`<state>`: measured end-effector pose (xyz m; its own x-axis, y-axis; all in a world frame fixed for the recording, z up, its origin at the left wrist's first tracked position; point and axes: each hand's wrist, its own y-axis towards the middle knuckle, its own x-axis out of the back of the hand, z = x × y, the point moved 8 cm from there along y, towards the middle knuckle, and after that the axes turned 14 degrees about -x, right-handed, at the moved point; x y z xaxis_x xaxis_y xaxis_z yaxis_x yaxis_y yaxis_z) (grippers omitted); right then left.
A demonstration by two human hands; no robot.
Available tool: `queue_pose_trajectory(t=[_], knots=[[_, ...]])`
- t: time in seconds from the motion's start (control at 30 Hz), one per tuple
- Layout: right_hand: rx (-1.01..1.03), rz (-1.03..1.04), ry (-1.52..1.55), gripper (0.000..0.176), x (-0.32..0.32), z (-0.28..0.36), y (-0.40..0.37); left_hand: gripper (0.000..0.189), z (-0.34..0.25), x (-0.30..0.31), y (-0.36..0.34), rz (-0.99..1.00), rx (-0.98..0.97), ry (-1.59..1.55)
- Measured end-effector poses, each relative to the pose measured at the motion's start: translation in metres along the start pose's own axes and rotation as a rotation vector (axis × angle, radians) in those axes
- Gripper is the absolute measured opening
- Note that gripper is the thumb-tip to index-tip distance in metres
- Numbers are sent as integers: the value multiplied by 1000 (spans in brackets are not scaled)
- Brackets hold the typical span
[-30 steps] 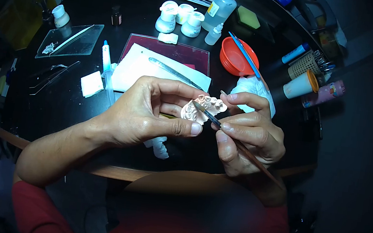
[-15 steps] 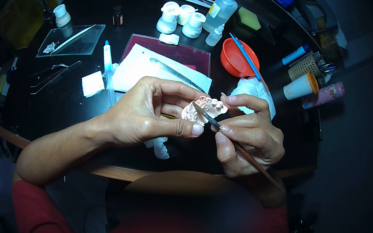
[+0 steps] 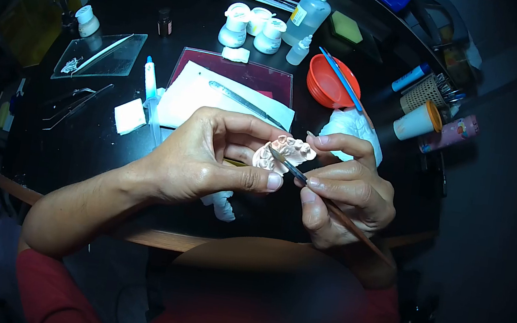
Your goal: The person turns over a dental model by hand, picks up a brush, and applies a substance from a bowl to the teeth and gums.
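Dental cast sits pinched in your left hand; your right hand grips a brush, tip touching it.

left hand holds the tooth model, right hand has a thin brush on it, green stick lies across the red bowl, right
The stick across the red bowl is blue, not green, per the head view. Correct: left hand with tooth model, right hand with thin brush.
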<state>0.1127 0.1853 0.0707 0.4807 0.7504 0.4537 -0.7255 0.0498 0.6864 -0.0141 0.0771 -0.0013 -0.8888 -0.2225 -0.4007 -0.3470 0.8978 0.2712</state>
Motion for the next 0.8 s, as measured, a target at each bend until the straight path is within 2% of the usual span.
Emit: queue_pose_trajectory(t=[0.33, 0.53, 0.8], knots=[[2, 19, 5, 24, -1, 3, 2, 54, 0, 1, 0, 8, 14, 2], [10, -37, -1, 24, -1, 1, 0, 53, -3, 1, 1, -8, 27, 22], [4, 9, 10, 23, -1, 2, 1, 51, -5, 1, 1, 1, 22, 15]])
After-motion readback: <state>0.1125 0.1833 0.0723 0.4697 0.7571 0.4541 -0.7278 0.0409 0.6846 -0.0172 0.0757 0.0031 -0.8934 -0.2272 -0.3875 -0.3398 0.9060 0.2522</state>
